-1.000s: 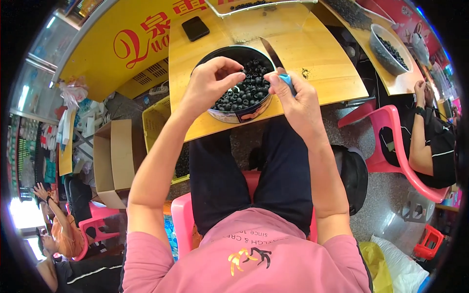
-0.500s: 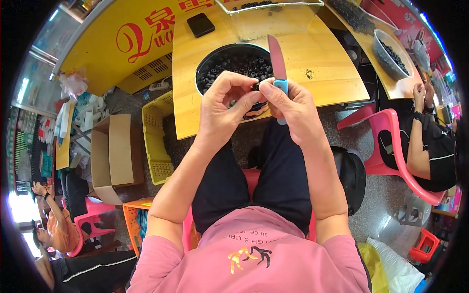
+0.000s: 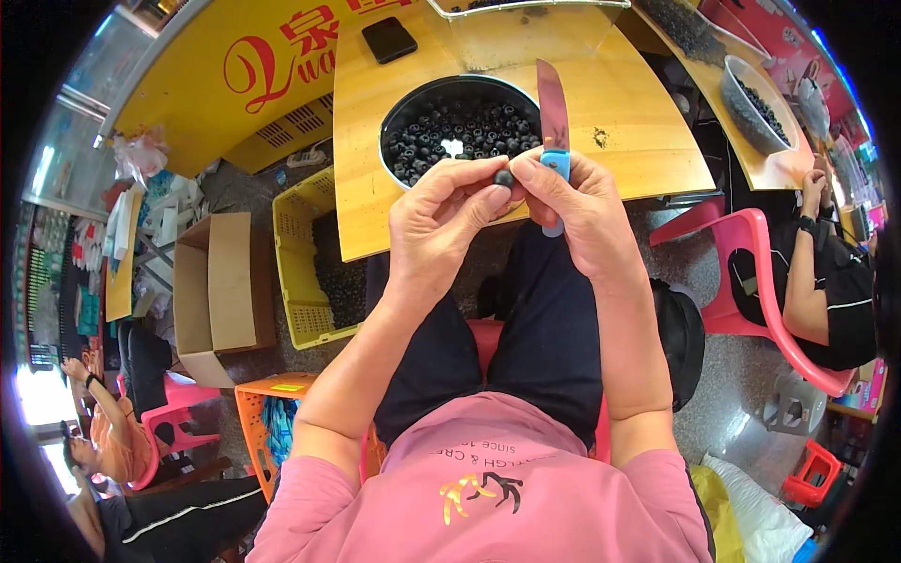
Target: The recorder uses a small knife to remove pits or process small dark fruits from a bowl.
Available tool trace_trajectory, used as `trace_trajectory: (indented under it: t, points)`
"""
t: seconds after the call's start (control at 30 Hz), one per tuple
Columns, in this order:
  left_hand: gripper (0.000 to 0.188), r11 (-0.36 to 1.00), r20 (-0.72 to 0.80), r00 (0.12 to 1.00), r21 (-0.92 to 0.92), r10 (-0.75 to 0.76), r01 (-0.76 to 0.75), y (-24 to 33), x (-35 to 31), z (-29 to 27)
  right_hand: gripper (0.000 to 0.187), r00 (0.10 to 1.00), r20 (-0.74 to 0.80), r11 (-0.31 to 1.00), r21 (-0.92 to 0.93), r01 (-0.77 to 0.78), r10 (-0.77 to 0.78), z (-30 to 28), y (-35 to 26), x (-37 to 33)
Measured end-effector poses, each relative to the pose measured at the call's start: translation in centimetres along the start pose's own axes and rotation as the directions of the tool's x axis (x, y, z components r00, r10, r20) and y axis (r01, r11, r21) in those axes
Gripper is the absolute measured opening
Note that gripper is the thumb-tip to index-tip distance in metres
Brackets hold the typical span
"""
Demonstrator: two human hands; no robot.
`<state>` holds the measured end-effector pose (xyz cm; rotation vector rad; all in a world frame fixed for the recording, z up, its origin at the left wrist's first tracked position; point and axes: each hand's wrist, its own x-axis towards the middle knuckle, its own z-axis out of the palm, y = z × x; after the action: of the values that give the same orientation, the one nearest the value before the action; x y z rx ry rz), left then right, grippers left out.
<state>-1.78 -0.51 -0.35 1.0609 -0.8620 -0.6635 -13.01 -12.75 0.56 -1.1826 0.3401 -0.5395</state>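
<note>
My left hand (image 3: 441,216) pinches a small dark round piece (image 3: 504,177) between thumb and fingertips, just over the table's front edge. My right hand (image 3: 572,197) is closed around the blue handle of a knife (image 3: 554,113), its blade standing up and away from me. The right thumb tip is close beside the round piece; whether it touches cannot be told. Just beyond the hands, a wide bowl (image 3: 384,141) holds many similar black round pieces (image 3: 469,117), with a bright white patch among them. The left hand partly covers the bowl's near rim.
A black phone (image 3: 389,40) and a clear tub (image 3: 526,42) lie farther back on the wooden table (image 3: 648,141). At left are a yellow crate (image 3: 305,281) holding dark pieces and a cardboard box (image 3: 230,291). Another person sits on a pink chair (image 3: 751,244) at right, near a bowl (image 3: 751,113).
Both hands have shifted slightly to the right, and the knife has moved with them. The dark piece shows more fully between the left fingers. More of the bowl's contents is visible.
</note>
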Motion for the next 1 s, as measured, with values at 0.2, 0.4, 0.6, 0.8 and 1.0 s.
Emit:
trace_trajectory:
  t: [0.2, 0.4, 0.6, 0.8, 1.0]
  points:
    - [0.019, 0.999, -0.110, 0.994, -0.047, -0.017, 0.012, 0.3, -0.3, 0.9, 0.017, 0.998, 0.037, 0.998, 0.041, 0.046, -0.047, 0.9, -0.4, -0.1]
    - [0.021, 0.873, -0.027, 0.947, 0.397, 0.321, -0.284, -1.0, -0.1, 0.1, 0.018, 0.999, 0.009, 0.999, 0.005, 0.054, -0.054, 0.9, 0.0, -0.1]
    - [0.021, 0.930, -0.027, 0.959, 0.254, 0.281, -0.266, -0.8, -0.3, 0.1, 0.018, 0.999, 0.004, 0.997, 0.068, 0.040, -0.041, 1.1, 0.1, -0.2]
    - [0.020, 0.991, -0.089, 0.989, 0.067, 0.118, -0.113, -0.5, -0.4, 0.2, 0.018, 0.999, -0.016, 0.998, 0.041, 0.049, -0.049, 1.2, 0.3, -0.1]
    - [0.021, 0.998, -0.133, 0.990, -0.046, -0.054, 0.048, 0.2, -0.4, 0.3, 0.021, 0.996, -0.014, 0.995, -0.064, 0.082, -0.083, 1.0, 0.4, -0.2]
